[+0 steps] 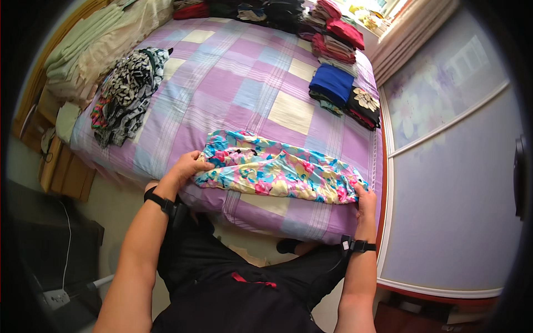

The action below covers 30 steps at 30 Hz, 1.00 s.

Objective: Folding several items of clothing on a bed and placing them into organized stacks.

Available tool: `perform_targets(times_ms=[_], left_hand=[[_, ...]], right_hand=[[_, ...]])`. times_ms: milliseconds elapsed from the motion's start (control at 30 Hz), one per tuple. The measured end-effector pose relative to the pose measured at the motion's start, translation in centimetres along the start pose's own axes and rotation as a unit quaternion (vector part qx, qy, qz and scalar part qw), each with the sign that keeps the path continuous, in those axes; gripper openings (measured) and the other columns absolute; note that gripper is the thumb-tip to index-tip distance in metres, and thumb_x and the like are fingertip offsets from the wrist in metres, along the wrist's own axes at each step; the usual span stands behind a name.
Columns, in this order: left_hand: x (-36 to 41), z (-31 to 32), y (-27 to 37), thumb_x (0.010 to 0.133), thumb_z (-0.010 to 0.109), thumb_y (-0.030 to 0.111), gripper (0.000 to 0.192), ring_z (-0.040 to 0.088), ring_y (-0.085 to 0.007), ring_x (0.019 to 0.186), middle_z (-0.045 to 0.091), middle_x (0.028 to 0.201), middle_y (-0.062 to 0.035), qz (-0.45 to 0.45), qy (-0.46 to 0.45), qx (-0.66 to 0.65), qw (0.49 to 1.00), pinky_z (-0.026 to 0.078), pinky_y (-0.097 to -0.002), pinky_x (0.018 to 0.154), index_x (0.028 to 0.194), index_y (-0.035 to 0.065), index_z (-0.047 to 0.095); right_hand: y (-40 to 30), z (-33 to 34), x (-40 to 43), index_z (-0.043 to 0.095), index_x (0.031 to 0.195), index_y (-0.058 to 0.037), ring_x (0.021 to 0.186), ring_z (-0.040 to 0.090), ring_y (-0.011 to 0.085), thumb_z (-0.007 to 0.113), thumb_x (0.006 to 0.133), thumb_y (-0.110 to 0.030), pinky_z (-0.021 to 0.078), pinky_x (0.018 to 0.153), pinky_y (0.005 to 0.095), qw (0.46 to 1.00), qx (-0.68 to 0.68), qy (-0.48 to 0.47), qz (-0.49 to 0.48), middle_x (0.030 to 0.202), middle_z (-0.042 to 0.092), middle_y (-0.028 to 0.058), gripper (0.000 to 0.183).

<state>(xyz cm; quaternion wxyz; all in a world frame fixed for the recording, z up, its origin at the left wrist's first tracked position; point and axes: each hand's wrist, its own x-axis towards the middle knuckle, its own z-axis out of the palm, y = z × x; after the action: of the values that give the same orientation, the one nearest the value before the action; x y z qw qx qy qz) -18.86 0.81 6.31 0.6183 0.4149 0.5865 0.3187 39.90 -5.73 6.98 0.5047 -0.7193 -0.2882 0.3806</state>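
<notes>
A floral garment (283, 170) in blue, pink and yellow lies stretched lengthwise across the near part of the bed, folded into a long strip. My left hand (186, 168) grips its left end, thumb on top of the cloth. At the other end my right hand (364, 200) pinches the right edge. The fabric between them is slightly wrinkled, with a diagonal fold across its middle. Beneath it spreads a plaid bedsheet (250, 93) in purple, blue and cream. The fingers under the cloth are hidden.
A loose heap of patterned clothes (129, 91) lies at left, near folded bedding (100, 41). Stacked garments (337, 37) line the far right, with a blue folded piece (332, 84) and a black floral one (364, 107). A sliding wardrobe door (454, 200) borders the bed's right side.
</notes>
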Motion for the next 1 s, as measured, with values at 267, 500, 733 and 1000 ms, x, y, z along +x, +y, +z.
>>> perform_targets(times_ms=[267, 500, 733, 1000], left_hand=[[1.2, -3.2, -1.9, 0.089, 0.070, 0.026, 0.026, 0.068, -0.0188, 0.071, 0.070, 0.083, -0.0072, -0.068, -0.037, -0.186, 0.980, 0.055, -0.0331, 0.071, 0.092, 0.0004, 0.071], [1.3, -4.9, -4.3, 0.091, 0.068, 0.028, 0.026, 0.067, -0.0201, 0.067, 0.071, 0.083, -0.0083, -0.067, -0.036, -0.244, 0.967, 0.054, -0.0334, 0.065, 0.090, 0.0020, 0.071], [1.3, -5.5, -5.1, 0.091, 0.068, 0.027, 0.026, 0.068, -0.0202, 0.067, 0.071, 0.083, -0.0089, -0.053, -0.029, -0.235, 0.970, 0.055, -0.0339, 0.064, 0.094, 0.0007, 0.072], [2.2, -6.4, -5.5, 0.097, 0.061, 0.031, 0.029, 0.071, -0.0211, 0.076, 0.072, 0.090, -0.0090, -0.060, -0.059, -0.223, 0.971, 0.058, -0.0344, 0.073, 0.103, 0.0039, 0.070]], right_hand=[[-4.8, 10.8, -8.2, 0.071, 0.099, -0.0026, 0.071, 0.060, 0.0085, 0.079, 0.088, -0.018, 0.0495, 0.065, 0.0286, 0.982, -0.087, 0.044, -0.163, 0.083, 0.067, -0.0001, 0.021], [-5.9, 25.9, -16.2, 0.065, 0.092, -0.0014, 0.065, 0.058, 0.0137, 0.074, 0.088, -0.013, 0.0473, 0.061, 0.0326, 0.942, -0.101, -0.050, -0.315, 0.076, 0.064, 0.0054, 0.016], [-2.7, 37.4, -21.3, 0.067, 0.095, -0.0023, 0.079, 0.068, 0.0419, 0.070, 0.084, -0.025, 0.0519, 0.073, 0.0494, 0.911, -0.228, -0.113, -0.324, 0.082, 0.069, 0.0223, 0.026], [-2.9, 41.0, -23.8, 0.063, 0.100, -0.0037, 0.082, 0.070, 0.0427, 0.071, 0.083, -0.028, 0.0527, 0.072, 0.0532, 0.886, -0.302, -0.128, -0.329, 0.082, 0.071, 0.0214, 0.031]])
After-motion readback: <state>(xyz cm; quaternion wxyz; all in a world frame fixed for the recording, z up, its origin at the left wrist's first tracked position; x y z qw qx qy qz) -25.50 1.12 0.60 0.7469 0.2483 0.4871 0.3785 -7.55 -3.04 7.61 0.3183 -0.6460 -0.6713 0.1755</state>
